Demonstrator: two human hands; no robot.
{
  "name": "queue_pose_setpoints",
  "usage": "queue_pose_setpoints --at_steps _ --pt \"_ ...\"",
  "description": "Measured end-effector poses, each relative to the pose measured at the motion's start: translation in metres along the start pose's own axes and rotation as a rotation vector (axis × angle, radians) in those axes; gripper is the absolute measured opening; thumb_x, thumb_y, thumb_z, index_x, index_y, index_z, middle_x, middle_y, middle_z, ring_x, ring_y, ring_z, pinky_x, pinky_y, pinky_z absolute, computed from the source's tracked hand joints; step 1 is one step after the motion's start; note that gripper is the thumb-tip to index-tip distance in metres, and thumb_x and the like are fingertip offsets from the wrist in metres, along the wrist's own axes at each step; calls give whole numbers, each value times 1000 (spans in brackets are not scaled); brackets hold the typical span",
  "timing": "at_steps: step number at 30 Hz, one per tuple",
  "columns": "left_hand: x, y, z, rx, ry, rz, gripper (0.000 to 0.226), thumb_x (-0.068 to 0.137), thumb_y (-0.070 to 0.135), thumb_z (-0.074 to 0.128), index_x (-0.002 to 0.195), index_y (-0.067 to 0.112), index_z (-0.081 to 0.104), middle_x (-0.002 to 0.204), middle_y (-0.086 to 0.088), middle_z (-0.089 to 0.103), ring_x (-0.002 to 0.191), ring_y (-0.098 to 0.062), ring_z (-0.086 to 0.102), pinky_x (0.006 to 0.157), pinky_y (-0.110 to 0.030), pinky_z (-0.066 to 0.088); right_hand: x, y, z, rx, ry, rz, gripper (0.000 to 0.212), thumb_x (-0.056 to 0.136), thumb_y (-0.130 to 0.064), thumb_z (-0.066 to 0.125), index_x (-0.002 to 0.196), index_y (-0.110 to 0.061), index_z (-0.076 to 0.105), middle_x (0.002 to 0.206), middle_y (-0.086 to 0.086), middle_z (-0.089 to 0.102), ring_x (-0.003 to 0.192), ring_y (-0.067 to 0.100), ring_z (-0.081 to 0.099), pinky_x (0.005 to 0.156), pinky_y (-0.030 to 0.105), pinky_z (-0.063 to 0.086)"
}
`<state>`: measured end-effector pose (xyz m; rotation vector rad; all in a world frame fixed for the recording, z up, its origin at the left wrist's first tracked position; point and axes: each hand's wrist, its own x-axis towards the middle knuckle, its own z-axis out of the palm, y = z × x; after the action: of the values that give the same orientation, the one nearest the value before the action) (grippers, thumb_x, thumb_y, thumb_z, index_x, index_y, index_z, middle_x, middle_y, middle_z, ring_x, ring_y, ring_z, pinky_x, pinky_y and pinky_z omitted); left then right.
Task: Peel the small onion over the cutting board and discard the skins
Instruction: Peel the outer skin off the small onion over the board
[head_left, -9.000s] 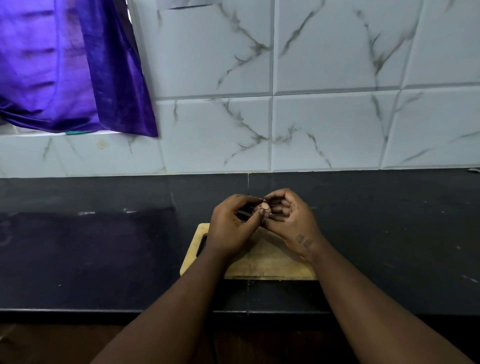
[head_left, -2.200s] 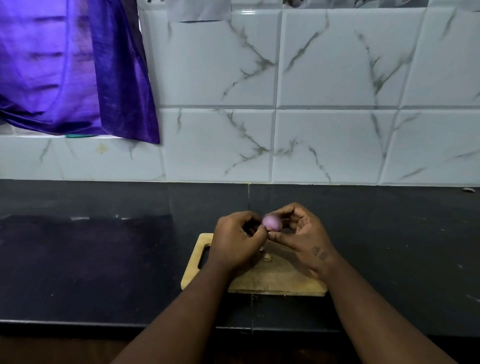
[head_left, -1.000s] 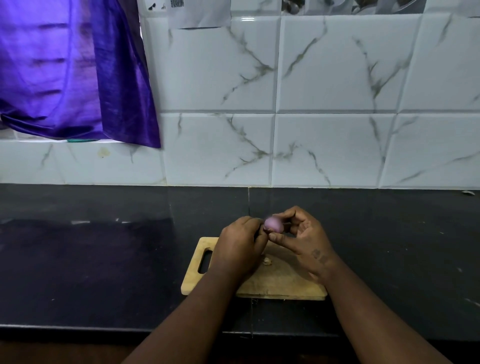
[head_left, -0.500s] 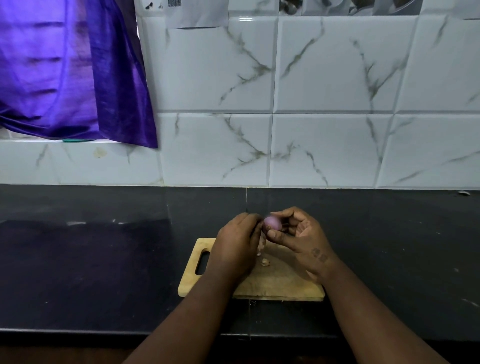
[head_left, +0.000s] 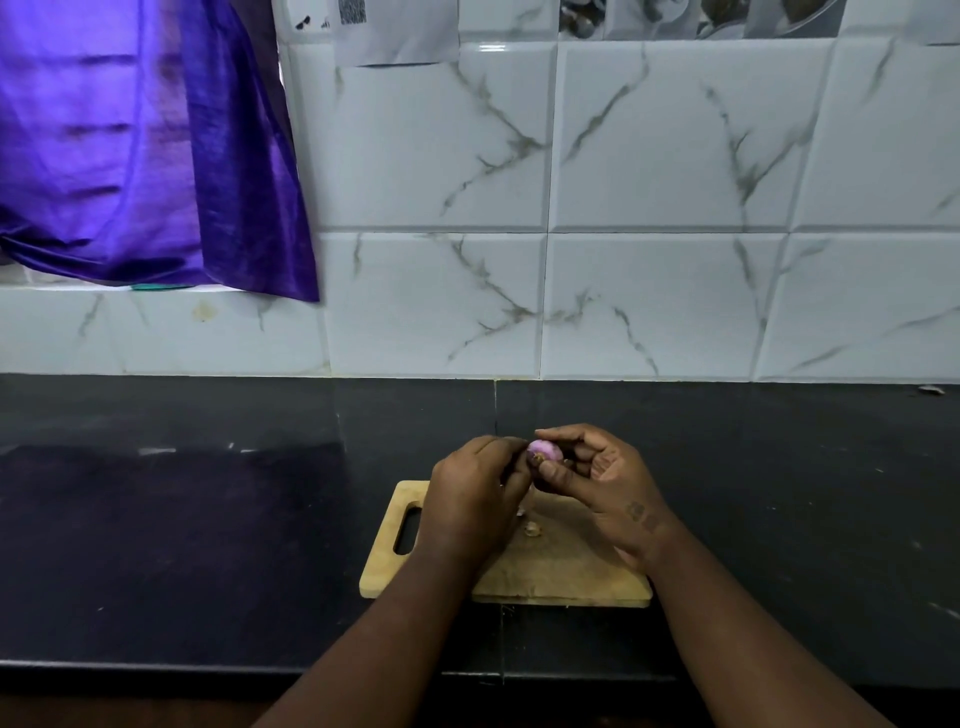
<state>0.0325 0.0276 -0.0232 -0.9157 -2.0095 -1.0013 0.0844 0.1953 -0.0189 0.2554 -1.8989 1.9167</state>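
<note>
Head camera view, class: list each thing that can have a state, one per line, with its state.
Small purple onion: mostly peeled, held above the board.
Right hand: gripping the onion.
Left hand: fingertips at the onion.
Wooden cutting board: flat on the black counter, skin scraps on it.
Purple curtain: hanging.

Hands: two, a left hand and a right hand, both bare
Onion: one, small and pinkish purple
Board: one, wooden, with one slot handle
Skin scraps: one plain on the board, perhaps a second by the left hand; too small to be sure
Cloth: one, purple
Counter: one, black
Papers: several along the top of the wall, cut off
</note>
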Motion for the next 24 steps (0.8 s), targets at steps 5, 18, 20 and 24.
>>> queue_pose_setpoints --at_steps 5,18,20,24 --pt "1 -4 1 -152 3 -124 14 92 20 75 105 18 80 92 6 78 81 -5 70 70 -35 62 1 0 1 28 4 -1 39 80 -9 82 117 -4 72 114 17 78 112 32 74 92 39 63" --pt "1 -1 2 -291 -195 -214 14 106 26 52 101 28 65 91 11 67 83 -5 62 68 -30 53 0 0 2 102 -12 19 41 79 -5 80 118 1 70 115 21 77 110 36 75 92 39 63" --pt "1 0 4 -216 -204 -216 14 106 29 50 101 28 63 91 12 65 82 -3 60 66 -27 51 1 1 2 83 -8 21 39 80 -7 80 117 -1 71 114 19 78 110 35 75 92 39 63" --pt "1 2 4 -122 -220 -200 14 106 31 49 105 27 62 95 11 64 83 -5 58 70 -30 51 1 1 2 62 -7 26 39 79 -11 81 116 -3 71 113 19 78 110 36 74 94 43 62"
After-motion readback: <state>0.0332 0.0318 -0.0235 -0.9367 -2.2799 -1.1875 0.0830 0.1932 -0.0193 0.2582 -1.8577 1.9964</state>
